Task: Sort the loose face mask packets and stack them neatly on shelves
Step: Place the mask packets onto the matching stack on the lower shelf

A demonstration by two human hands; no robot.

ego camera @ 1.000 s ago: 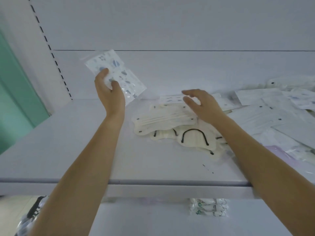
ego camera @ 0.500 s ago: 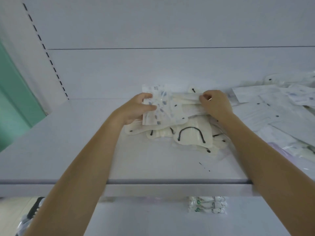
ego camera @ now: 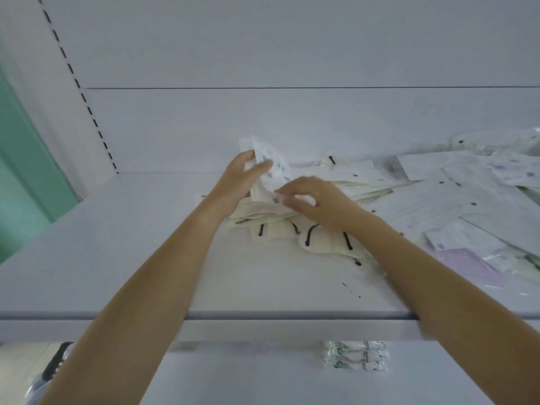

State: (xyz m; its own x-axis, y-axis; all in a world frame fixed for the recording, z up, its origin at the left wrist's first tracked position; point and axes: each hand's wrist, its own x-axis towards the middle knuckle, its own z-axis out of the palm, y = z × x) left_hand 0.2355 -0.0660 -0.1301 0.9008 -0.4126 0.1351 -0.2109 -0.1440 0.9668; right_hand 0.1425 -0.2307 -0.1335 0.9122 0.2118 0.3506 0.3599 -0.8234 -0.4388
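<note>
Head view: sorting looks barely begun; a cream pile (ego camera: 321, 241) sits jumbled on the shelf (ego camera: 117, 258), and loose packets (ego camera: 467, 200) sprawl right of the pile, none stacked neatly; a few rolled packs (ego camera: 356, 355) lie below the pile, under the shelf. Both arms reach forward over the pile; the left hand (ego camera: 236, 182) curls round a spotted packet (ego camera: 271, 171) above the pile's far left edge; the right hand (ego camera: 315, 203) pinches that packet's near corner.

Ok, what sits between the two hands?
Head view: the patterned mask packet, held by the left hand and right hand, over the cream mask pile.
</note>
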